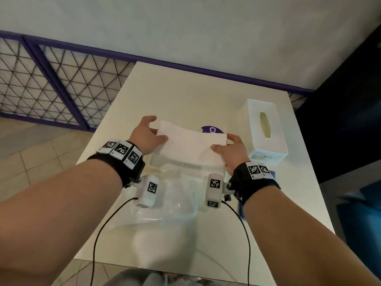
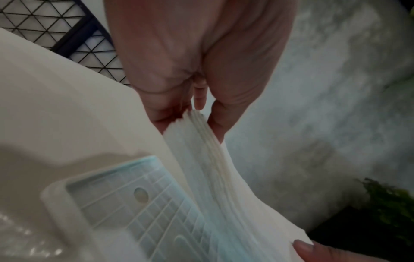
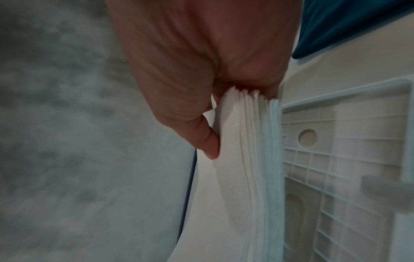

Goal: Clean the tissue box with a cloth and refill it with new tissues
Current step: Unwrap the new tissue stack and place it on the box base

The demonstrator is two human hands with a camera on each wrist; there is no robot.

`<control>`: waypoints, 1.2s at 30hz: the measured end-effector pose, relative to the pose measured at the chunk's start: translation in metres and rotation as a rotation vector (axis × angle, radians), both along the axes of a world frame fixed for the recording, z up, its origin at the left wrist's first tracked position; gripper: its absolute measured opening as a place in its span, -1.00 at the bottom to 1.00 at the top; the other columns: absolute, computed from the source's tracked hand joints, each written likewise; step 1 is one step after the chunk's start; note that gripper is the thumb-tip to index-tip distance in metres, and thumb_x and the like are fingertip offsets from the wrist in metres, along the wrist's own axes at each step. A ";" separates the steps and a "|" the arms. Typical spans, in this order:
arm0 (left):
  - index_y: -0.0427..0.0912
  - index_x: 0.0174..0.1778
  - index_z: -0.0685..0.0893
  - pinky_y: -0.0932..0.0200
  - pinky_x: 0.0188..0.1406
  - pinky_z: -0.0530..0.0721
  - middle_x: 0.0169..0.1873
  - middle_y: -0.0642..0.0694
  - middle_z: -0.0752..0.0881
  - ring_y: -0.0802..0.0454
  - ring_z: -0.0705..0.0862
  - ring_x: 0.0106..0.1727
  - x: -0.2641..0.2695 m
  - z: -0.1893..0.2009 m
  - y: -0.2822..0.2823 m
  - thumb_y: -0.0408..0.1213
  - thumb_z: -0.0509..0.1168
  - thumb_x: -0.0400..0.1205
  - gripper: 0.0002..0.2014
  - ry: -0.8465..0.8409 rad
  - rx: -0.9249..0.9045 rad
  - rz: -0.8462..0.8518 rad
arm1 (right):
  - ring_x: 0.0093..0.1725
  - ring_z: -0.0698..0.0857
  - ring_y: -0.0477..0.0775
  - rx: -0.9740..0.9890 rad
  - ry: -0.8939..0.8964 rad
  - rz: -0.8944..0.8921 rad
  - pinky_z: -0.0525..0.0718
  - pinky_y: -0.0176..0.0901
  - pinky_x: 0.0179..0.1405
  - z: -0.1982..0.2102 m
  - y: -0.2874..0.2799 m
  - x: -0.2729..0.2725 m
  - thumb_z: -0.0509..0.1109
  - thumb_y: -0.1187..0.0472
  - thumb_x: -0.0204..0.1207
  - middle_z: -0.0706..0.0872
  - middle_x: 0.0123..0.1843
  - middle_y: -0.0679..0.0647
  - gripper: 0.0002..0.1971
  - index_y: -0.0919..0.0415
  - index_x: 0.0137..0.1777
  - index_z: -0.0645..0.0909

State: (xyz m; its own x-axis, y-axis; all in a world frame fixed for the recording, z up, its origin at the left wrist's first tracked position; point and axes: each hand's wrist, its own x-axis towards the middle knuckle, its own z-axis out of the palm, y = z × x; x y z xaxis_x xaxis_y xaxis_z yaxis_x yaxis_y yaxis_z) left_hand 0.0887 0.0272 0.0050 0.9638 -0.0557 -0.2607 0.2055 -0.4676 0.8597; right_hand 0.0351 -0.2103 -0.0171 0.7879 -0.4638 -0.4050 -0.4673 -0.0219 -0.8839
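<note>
- Left hand point(image 1: 147, 136): clamped on the left end of the stack of tissues point(image 1: 190, 144), thumb on top, fingers underneath.
- Right hand point(image 1: 233, 150): clamped on the right end of the same stack, thumb on the upper face.
- Stack held level between both hands, above the white table point(image 1: 181, 93), sagging slightly in the middle.
- Left wrist view: layered edge of the stack point(image 2: 208, 159) visible, pinched between thumb and fingers of the left hand point(image 2: 197, 70); a fingertip of the other hand showing at the lower right corner. Head view shows only the flat top sheet, not the layers.
- Right wrist view: right hand point(image 3: 201, 70) with thumb pressed on the broad face of the stack point(image 3: 246, 168), sheet edges fanned slightly at the grip.
- Both wrist views: ribbed plastic panel point(image 2: 139, 203) with a round hole lying directly below the stack; same panel point(image 3: 336, 159) just beside the sheets on the right. In the head view only a strip of it point(image 1: 175, 163) shows under the near edge of the stack.
- Tissue box point(image 1: 265, 131): white, upright on the table, oval slot on top, to the right of the right hand, near but not touching.
- Clear plastic wrapper point(image 1: 169, 203) lying crumpled on the table between the forearms.
- Purple round label point(image 1: 213, 130) on the table, partly hidden behind the stack.
- Blue cloth point(image 1: 272, 174) at the right wrist, mostly hidden in the head view; dark blue fabric point(image 3: 347, 26) seen in the right wrist view.
</note>
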 end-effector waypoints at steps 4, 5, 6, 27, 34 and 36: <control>-0.09 0.53 0.32 -0.14 0.21 0.66 0.14 -0.19 0.72 -0.20 0.70 0.10 0.007 -0.024 -0.008 -0.27 0.45 0.53 -0.33 0.051 0.054 -0.005 | 0.10 0.74 0.20 -0.060 0.074 0.019 0.73 0.16 0.18 -0.023 -0.005 0.003 0.59 0.14 0.12 0.71 0.19 0.12 -0.26 -0.01 0.35 0.42; -0.11 0.54 0.31 -0.12 0.24 0.64 0.21 -0.19 0.70 -0.21 0.69 0.15 0.008 -0.028 -0.009 -0.26 0.44 0.54 -0.33 0.068 0.086 -0.011 | 0.13 0.73 0.19 -0.100 0.094 0.038 0.71 0.15 0.20 -0.026 -0.006 0.002 0.59 0.13 0.18 0.69 0.20 0.11 -0.26 0.03 0.40 0.40; -0.14 0.55 0.29 -0.07 0.28 0.60 0.27 -0.19 0.67 -0.21 0.66 0.22 0.009 -0.032 -0.008 -0.24 0.43 0.55 -0.33 0.093 0.136 -0.026 | 0.15 0.72 0.20 -0.144 0.125 0.060 0.70 0.15 0.22 -0.028 -0.006 0.002 0.57 0.13 0.26 0.67 0.18 0.11 -0.27 0.08 0.44 0.37; -0.05 0.35 0.52 0.15 0.11 0.53 0.31 -0.09 0.56 -0.07 0.62 0.23 -0.012 -0.006 -0.004 -0.16 0.44 0.53 -0.53 -0.067 0.422 -0.326 | -0.07 0.62 -0.04 -0.489 0.028 0.387 0.64 -0.22 0.04 0.017 0.002 -0.007 0.41 0.28 0.47 0.66 -0.08 -0.05 -0.75 0.16 0.14 0.69; 0.14 0.33 0.37 -0.06 0.26 0.49 0.27 0.00 0.40 -0.06 0.49 0.27 -0.076 -0.012 0.020 0.14 0.57 0.26 -0.23 0.153 0.784 -0.675 | 0.44 0.49 0.06 -0.737 0.230 1.183 0.39 -0.13 0.45 0.001 0.058 -0.040 0.43 0.08 0.51 0.51 0.48 0.03 -0.49 0.03 0.47 0.50; 0.16 0.32 0.35 -0.08 0.27 0.41 0.28 0.02 0.38 -0.07 0.46 0.29 -0.087 -0.021 0.025 0.17 0.54 0.24 -0.22 0.136 0.824 -0.636 | 0.48 0.42 0.17 -0.826 0.285 1.210 0.40 -0.01 0.48 -0.007 0.065 -0.043 0.47 -0.02 0.46 0.47 0.47 0.10 -0.38 0.02 0.51 0.43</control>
State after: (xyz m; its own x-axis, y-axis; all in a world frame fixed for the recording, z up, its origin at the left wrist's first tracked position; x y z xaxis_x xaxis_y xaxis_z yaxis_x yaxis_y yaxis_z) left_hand 0.0016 0.0525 -0.0164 0.7786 -0.2978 -0.5523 -0.2123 -0.9533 0.2146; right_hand -0.0079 -0.1448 -0.0237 0.7946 0.2269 -0.5632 0.0489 -0.9484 -0.3131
